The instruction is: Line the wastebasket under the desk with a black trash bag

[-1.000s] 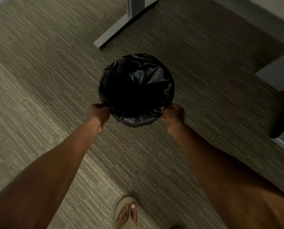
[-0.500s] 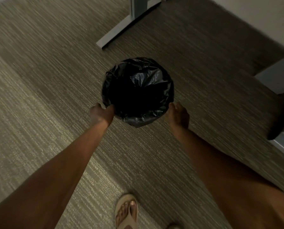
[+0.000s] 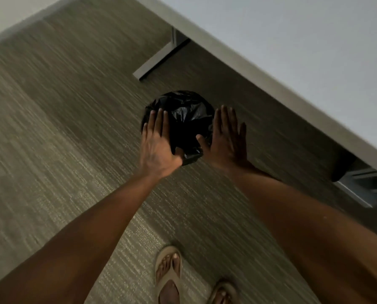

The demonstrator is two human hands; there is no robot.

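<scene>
Fingers (image 3: 159, 121) splayed flank the bagged wastebasket (image 3: 184, 119) beside the desk (image 3: 293, 51)

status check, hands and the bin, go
Left hand and right hand open, fingers spread, gripping nothing. Wastebasket on the carpet, black bag over its rim, just short of the desk edge. Nothing in the way.

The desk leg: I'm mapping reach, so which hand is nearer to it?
Left. The left hand lies below the desk leg, over the bag's left side; the right hand is farther right.
</scene>
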